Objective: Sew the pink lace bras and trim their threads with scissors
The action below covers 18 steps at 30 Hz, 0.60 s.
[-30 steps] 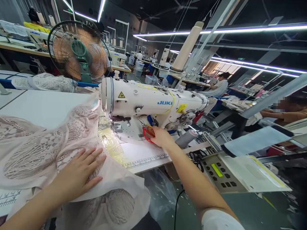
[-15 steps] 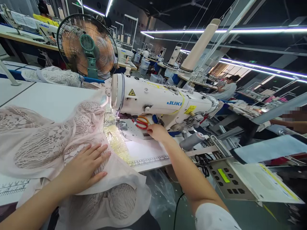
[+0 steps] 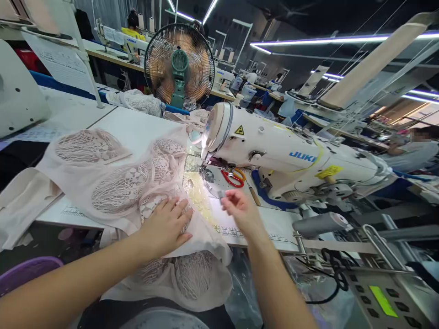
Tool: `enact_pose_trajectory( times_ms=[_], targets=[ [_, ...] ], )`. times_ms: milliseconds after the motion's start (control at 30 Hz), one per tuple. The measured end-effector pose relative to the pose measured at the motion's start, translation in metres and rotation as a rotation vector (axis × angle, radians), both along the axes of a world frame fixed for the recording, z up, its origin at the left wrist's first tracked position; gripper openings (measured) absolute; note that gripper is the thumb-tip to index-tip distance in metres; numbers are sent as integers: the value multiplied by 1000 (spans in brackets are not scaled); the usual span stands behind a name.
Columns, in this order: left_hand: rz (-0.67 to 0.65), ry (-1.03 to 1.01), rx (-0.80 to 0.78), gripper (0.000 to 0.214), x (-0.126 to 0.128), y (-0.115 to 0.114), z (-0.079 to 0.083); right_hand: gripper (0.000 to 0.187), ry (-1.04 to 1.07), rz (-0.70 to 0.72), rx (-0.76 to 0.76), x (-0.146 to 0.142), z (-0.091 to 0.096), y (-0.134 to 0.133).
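Note:
My left hand [image 3: 168, 225] lies flat, fingers spread, on a pale pink lace garment [image 3: 116, 183] spread over the white sewing table [image 3: 137, 128]. My right hand [image 3: 241, 208] hovers just above the table in front of the white JUKI sewing machine [image 3: 274, 146]. Its fingers are drawn together in a loose pinch, with a small grey bit at the tips that I cannot make out. Red-and-orange scissors [image 3: 233, 177] lie on the machine bed beyond that hand, apart from it. The needle area [image 3: 206, 173] is just right of the garment's edge.
A standing fan [image 3: 180, 68] runs behind the table. A grey cylinder [image 3: 318, 224], black scissors [image 3: 334, 265] and a control panel [image 3: 380, 297] sit at lower right. A purple bin [image 3: 27, 272] is at lower left. A large thread cone [image 3: 377, 59] and other workers are beyond.
My right hand has let go of the red scissors, which now lie on the machine bed, and drawn back toward me. My head turned left. The left hand stays on the lace.

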<state>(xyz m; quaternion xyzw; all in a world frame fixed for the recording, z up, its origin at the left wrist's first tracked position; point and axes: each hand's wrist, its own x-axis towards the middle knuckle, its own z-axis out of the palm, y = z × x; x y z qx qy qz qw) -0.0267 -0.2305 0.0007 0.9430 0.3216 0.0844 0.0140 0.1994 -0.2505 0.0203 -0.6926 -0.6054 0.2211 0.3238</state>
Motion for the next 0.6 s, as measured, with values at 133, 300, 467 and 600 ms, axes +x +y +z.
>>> enact_pose_trajectory(
  times_ms=[133, 300, 467, 600],
  targets=[
    [-40, 20, -8, 34, -3, 28, 16, 10, 373, 131, 24, -68, -27, -5],
    [-231, 82, 6, 37, -16, 72, 18, 12, 445, 125, -73, -74, -30, -3],
    [-241, 67, 43, 44, -27, 79, 6, 10, 121, 121, -45, -68, -16, 10],
    [-190, 44, 60, 52, -29, 76, -2, 12, -312, 81, 104, -77, -13, 38]
  ],
)
